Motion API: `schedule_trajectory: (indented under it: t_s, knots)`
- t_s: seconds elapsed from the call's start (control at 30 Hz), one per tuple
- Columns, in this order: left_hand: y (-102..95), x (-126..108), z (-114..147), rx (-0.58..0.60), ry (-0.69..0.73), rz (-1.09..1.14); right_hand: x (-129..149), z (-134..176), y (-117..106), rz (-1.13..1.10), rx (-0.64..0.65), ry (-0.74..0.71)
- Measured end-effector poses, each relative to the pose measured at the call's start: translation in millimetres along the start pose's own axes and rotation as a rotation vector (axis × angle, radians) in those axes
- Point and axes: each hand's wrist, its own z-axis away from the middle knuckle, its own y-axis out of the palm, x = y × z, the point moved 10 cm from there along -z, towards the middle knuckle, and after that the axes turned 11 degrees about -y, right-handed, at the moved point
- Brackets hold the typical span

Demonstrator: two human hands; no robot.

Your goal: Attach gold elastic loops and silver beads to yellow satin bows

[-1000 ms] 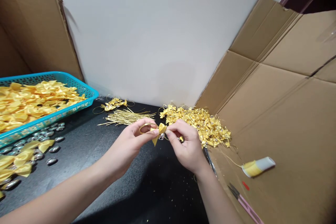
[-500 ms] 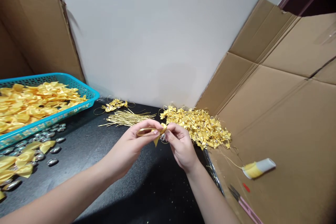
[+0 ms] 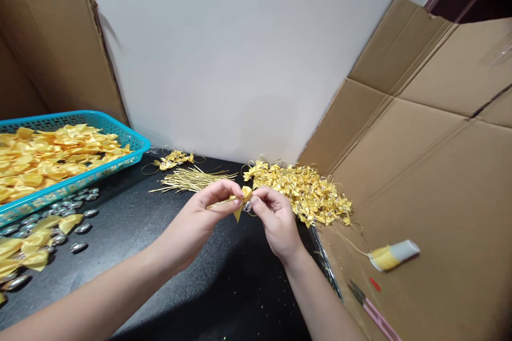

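Observation:
Above the black tabletop, my left hand (image 3: 212, 208) and my right hand (image 3: 277, 218) meet at a small yellow ribbon bow (image 3: 247, 192). The left thumb and fingers pinch the bow's left side together with a gold cord (image 3: 220, 203) that runs back into the palm. On the other side the right thumb and fingertips close on the bow's right edge, beside a silver bead (image 3: 248, 206) at its middle. Fingertips cover part of the bow and bead. Just behind the hands lies a bundle of gold cords (image 3: 192, 179).
A blue basket (image 3: 140, 150) of yellow bows stands at left, with silver beads (image 3: 79, 246) and loose bows (image 3: 36, 245) before it. Finished-looking bows form a pile (image 3: 308, 194) at right. On cardboard (image 3: 440, 298) lie a thread spool (image 3: 394, 256) and pink-handled snips (image 3: 376, 314).
The gold cord's loop at my left hand has flattened into a narrow line. Both hands stay almost in place, still pinching the bow.

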Motion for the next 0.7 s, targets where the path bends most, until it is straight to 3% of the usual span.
schedule_trajectory:
  t_s: [0.7]
  knots:
    - [0.1,6,0,0.011,-0.103,-0.037,40,-7,-3,0.471,0.139,-0.177]
